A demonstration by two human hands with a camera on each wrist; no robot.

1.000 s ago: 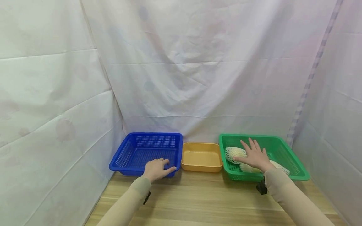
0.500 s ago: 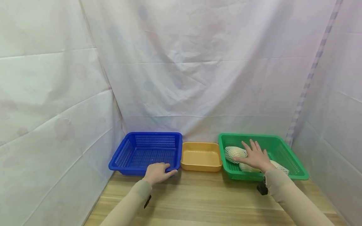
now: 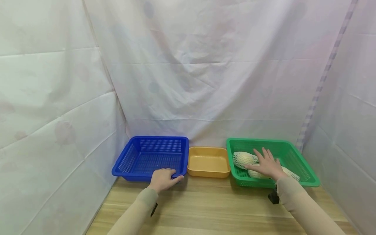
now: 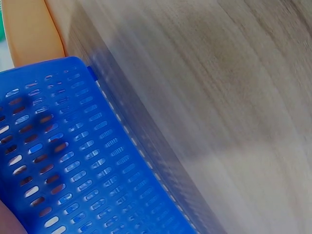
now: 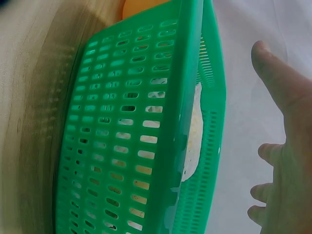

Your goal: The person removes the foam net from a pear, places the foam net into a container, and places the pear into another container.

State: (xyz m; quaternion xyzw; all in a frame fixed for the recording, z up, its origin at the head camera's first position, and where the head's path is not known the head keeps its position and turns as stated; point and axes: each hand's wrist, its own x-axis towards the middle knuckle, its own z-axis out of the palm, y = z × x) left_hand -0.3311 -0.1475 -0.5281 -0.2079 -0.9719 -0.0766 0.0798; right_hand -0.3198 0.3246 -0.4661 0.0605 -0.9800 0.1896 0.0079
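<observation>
While the right hand (image 3: pixel 268 166) is hovering, fingers spread, over the green basket (image 3: pixel 259 140), I am judging the leftmost netted bundle (image 3: pixel 244 160) inside as light, soft and bruisable, best cradled round its middle; whether the left hand (image 3: pixel 163 180) is gripping the rim of the blue basket (image 3: pixel 135 176), I cannot tell.

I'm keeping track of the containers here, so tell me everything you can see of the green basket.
The green basket looks like slightly shiny plastic: a shallow, roughly rectangular tub with flaring walls, a broad smooth rim and rows of slotted openings. It stands upright on the wooden table, to the right of the orange tray; whether those two touch is unclear. Pale items in white netting lie inside, partly hidden. The right hand is over it, fingers spread, not gripping its rim.
</observation>
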